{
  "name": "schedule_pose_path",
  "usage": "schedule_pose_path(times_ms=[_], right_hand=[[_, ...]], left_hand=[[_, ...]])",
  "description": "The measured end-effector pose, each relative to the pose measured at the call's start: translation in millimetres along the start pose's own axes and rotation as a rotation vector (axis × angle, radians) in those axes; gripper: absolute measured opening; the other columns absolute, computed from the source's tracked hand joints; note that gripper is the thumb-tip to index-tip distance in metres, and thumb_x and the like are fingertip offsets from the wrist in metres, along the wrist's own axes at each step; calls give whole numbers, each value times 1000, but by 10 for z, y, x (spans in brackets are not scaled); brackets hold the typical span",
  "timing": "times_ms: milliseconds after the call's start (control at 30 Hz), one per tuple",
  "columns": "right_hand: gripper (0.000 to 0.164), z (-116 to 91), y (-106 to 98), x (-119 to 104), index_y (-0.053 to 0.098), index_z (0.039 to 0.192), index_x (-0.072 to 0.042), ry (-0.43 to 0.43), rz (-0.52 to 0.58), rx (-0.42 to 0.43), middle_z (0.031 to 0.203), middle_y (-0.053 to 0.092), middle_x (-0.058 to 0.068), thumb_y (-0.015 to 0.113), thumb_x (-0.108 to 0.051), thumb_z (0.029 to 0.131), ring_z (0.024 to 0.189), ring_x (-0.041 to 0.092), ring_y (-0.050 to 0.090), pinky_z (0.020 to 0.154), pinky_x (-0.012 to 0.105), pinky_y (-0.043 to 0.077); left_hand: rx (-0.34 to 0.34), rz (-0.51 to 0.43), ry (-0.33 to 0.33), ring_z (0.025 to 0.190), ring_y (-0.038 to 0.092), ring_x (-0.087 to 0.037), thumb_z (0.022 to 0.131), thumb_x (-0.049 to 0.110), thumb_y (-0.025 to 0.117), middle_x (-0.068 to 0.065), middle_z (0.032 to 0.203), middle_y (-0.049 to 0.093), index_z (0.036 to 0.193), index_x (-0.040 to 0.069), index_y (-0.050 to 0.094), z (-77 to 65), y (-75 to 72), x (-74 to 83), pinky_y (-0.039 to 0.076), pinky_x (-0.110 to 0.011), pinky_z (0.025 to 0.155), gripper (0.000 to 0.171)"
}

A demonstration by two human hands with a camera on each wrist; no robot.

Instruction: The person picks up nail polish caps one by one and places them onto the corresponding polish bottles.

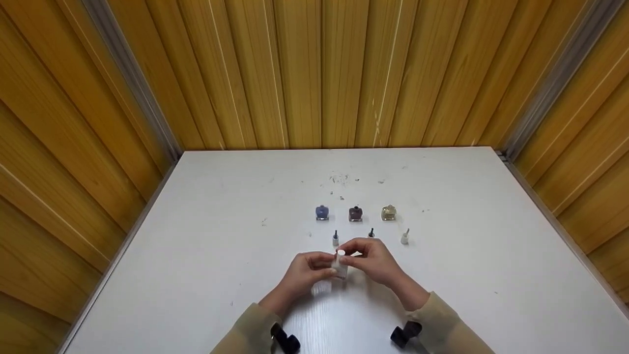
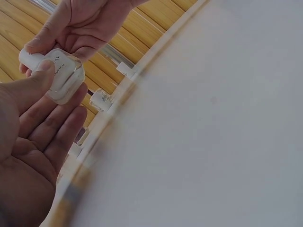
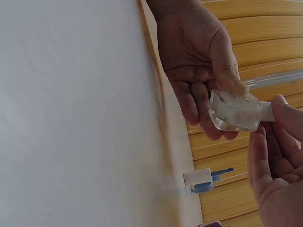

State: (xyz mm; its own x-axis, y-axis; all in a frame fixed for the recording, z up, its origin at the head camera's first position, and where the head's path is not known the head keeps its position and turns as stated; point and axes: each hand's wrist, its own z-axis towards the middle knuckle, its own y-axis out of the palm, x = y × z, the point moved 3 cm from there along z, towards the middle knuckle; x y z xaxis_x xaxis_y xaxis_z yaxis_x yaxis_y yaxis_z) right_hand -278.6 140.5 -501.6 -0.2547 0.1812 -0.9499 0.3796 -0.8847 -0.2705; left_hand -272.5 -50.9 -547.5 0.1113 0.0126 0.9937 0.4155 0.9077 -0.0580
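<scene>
A clear, square nail polish bottle [image 3: 234, 113] with whitish polish is held above the table between both hands, in front of the body. My left hand [image 1: 300, 274] pinches its glass body between thumb and fingers. With thumb and fingertips, my right hand [image 1: 376, 261] grips the white cap [image 3: 268, 111], which sits on the bottle's neck. Just beyond the hands, three white caps stand upside down, brushes pointing up: a blue-brush cap [image 1: 335, 240], a dark-brush cap [image 1: 371, 233] partly hidden by the right hand, and a pale-brush cap [image 1: 405, 239].
Behind the caps stand three uncapped polish bottles in a row: blue [image 1: 322, 213], dark purple [image 1: 355, 214] and glittery gold [image 1: 388, 213]. The white table [image 1: 196, 246] has dark smudges toward the back. Wood-patterned walls [image 1: 304, 73] enclose it at the back and sides.
</scene>
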Motion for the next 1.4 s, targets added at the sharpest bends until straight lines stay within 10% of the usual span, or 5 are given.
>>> schedule_pose_path(times_ms=[600, 1400], right_hand=[[20, -11, 17, -13, 74, 107, 6, -29, 17, -23, 111, 73, 28, 77, -5, 90, 93, 1, 68, 79, 17, 59], [20, -12, 151, -27, 75, 111, 1, 18, -80, 38, 114, 75, 20, 75, -6, 92, 106, 23, 71, 91, 25, 61]], left_hand=[[-25, 23, 30, 98, 73, -5, 91, 2, 75, -28, 118, 72, 119, -13, 68, -15, -7, 7, 60, -20, 84, 32], [-19, 120, -13, 104, 76, -33, 89, -2, 75, -29, 113, 74, 115, -12, 70, -2, -115, 4, 59, -19, 85, 28]])
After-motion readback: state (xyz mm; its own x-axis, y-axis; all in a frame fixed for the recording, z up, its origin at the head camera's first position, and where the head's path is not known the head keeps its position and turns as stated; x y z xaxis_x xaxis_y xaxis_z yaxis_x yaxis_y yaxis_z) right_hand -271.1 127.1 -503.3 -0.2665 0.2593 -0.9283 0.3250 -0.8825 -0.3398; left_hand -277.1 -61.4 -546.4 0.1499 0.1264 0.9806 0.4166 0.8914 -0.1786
